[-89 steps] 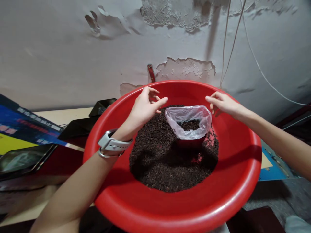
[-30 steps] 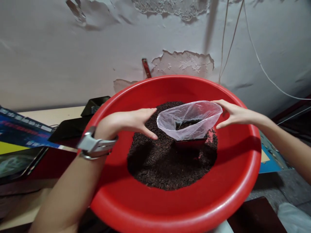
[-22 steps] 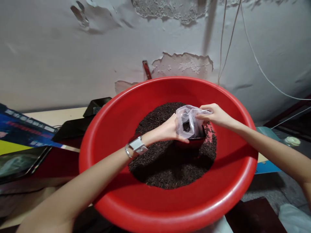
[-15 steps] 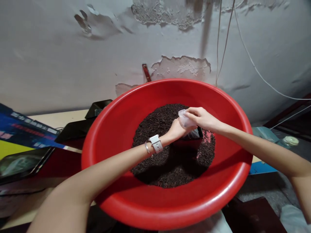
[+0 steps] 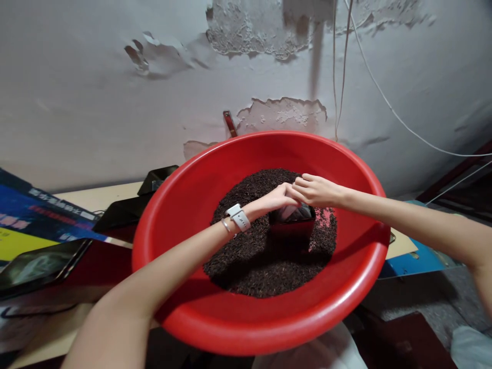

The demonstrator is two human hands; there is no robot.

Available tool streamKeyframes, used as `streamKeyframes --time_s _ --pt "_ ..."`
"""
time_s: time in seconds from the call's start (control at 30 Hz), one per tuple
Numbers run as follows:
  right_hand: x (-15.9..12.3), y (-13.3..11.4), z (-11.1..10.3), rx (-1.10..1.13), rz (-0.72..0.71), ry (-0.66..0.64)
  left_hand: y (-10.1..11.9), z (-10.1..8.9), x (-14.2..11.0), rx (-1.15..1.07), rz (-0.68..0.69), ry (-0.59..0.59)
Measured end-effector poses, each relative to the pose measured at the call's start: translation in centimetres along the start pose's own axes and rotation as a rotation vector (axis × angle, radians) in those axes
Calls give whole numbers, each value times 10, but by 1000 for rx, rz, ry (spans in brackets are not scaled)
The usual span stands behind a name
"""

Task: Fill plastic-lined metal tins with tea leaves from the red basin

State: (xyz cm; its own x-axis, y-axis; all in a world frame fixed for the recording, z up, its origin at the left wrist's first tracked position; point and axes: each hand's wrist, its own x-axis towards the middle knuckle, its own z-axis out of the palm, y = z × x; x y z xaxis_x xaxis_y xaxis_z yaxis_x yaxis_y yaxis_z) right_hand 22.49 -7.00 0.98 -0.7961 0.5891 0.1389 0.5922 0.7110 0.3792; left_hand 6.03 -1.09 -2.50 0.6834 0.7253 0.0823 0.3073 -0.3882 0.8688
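A dark red and black box (image 5: pixel 292 233) stands upright on the dark, leaf-like loose material (image 5: pixel 261 271) inside a large red basin (image 5: pixel 172 215). Clear plastic bag (image 5: pixel 294 213) material shows in the box's open top. My left hand (image 5: pixel 280 196), with a white watch on its wrist, is closed over the box's far side, fingers at the bag. Against it, my right hand (image 5: pixel 317 190) has its fingers bent and pinched at the same spot. The hands meet and hide the upper part of the bag from view.
Black trays or boxes (image 5: pixel 119 215) and a blue and yellow printed board (image 5: pixel 42 215) lie left of the basin. A peeling wall (image 5: pixel 172 102) rises behind, with hanging cords (image 5: pixel 338 77). A blue board (image 5: pixel 413 261) is at the right.
The pale plastic that stood up between my hands is no longer visible above them. My hands have drawn together and lower over the box. The view has shifted slightly.
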Motion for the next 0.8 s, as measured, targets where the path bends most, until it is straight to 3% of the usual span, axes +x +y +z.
streamKeyframes --time_s 0.1,0.2,0.33,0.4,0.43,0.5,0.57,0.63,0.7,0.77,0.8 --pt "6 1 -3 173 242 -191 2 1 -16 148 20 158" --pt "12 2 -1 554 541 -260 4 11 -35 288 156 277" --pt "18 8 10 1300 871 -418 -1 23 -43 403 307 237" --pt "16 12 8 1461 923 -508 -5 24 -38 475 385 172" --pt "12 14 4 1474 919 -489 -7 23 -34 524 426 128" --pt "-1 18 -13 1445 956 -288 -8 20 -25 643 496 -12" --pt "-24 24 -35 1401 1024 33 -5 17 -14 793 531 -186" --pt "-56 31 -51 1347 1091 347 0 17 -2 938 553 -350" --pt "-95 37 -53 1212 1178 592 5 18 9 1060 583 -494" --pt "-137 35 -38 945 1320 663 10 21 18 1153 600 -616" --pt "-157 30 -25 784 1395 580 13 22 22 1184 596 -658"
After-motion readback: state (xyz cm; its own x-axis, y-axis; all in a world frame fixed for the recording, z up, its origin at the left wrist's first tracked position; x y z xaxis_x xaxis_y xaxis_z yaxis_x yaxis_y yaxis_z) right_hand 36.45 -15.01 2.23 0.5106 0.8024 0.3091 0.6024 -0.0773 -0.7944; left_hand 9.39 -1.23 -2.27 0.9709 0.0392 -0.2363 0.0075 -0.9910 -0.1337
